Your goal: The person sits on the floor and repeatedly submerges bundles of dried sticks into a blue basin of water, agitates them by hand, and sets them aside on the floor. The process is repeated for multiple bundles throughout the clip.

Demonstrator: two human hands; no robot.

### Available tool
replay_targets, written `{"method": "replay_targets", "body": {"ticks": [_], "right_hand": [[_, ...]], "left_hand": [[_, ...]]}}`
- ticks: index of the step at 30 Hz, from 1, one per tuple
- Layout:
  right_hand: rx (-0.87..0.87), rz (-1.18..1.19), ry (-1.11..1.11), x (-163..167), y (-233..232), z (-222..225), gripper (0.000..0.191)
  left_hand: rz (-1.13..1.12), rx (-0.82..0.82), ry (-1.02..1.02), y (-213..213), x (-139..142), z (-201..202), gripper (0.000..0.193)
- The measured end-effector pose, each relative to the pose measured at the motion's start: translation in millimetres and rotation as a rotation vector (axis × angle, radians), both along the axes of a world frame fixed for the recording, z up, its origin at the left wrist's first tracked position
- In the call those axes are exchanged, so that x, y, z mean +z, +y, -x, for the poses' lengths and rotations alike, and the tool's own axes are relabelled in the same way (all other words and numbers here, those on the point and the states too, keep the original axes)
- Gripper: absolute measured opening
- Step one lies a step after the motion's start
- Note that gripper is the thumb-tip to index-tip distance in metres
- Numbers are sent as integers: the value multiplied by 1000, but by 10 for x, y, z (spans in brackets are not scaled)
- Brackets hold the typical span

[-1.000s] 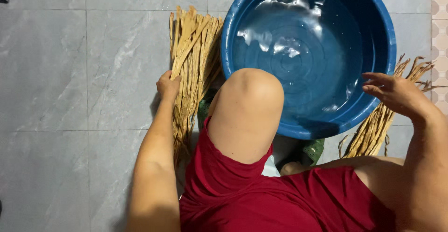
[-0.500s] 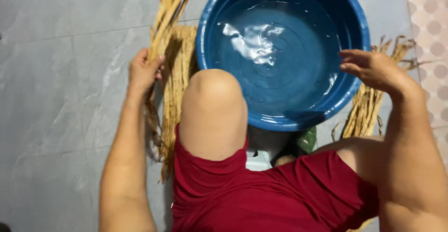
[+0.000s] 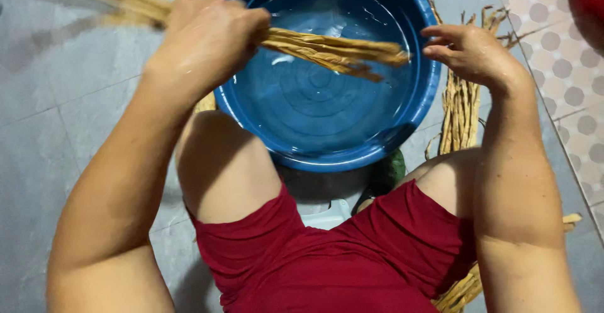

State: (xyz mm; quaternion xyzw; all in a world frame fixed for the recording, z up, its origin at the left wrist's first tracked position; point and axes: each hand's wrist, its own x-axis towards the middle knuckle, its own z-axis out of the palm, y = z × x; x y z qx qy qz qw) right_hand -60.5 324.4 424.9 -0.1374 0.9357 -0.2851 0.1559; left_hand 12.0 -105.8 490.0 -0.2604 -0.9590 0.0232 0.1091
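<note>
My left hand (image 3: 204,33) is closed around a bundle of dry tan straw strips (image 3: 333,50), held level across a round blue basin (image 3: 415,118) with water in it. The bundle's far end trails out to the upper left, blurred. My right hand (image 3: 469,52) hovers over the basin's right rim, fingers apart and curled, just beside the bundle's tip and holding nothing. I sit low with my knees on either side of the basin, in red shorts.
More straw strips (image 3: 459,108) lie on the grey tiled floor to the right of the basin, and some (image 3: 465,288) by my right thigh. A patterned tile strip (image 3: 566,80) runs along the right. A red object (image 3: 588,1) sits at the top right corner.
My left hand has picked up a bundle from the pile left of the basin and swung it across over the water. The right hand stays by the right rim.
</note>
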Motion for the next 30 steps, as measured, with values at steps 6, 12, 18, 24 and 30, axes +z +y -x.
{"method": "replay_targets", "body": {"ticks": [6,12,18,24,30], "right_hand": [[-13,-147,-128,-300,-47,115,49],[-42,-241,-181,-1016,14,409,52],[-217,-80,-114,-2029,-59,614,66],[-259,-25,-44,-2728,-419,827,75],[-233,-113,-45,-2715,-789,999,84]], "left_hand": [[4,-27,257,415,-878,969,40],[-310,532,-416,573,-1753,1120,64],[-310,520,-905,898,-2646,859,59],[-550,603,-1006,1120,-3625,421,53],[-832,676,-872,1245,-4343,131,68]]}}
